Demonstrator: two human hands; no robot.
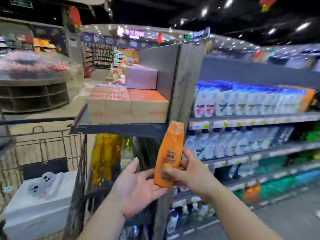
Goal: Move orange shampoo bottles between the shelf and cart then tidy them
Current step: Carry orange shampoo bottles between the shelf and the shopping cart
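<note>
A right hand [188, 172] grips an orange shampoo bottle [168, 156], cap up, before a store shelf [242, 118]. The left hand [136, 186], fingers straight, touches its base. A wire cart [43, 144] stands left.

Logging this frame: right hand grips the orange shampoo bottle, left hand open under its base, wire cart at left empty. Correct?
Not quite. In the head view the wire cart holds a white box. The rest stands: the right hand grips the orange shampoo bottle and the open left hand touches its base.

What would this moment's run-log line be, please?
right hand: grips orange shampoo bottle | left hand: open, touching bottle base | cart: at left
</note>
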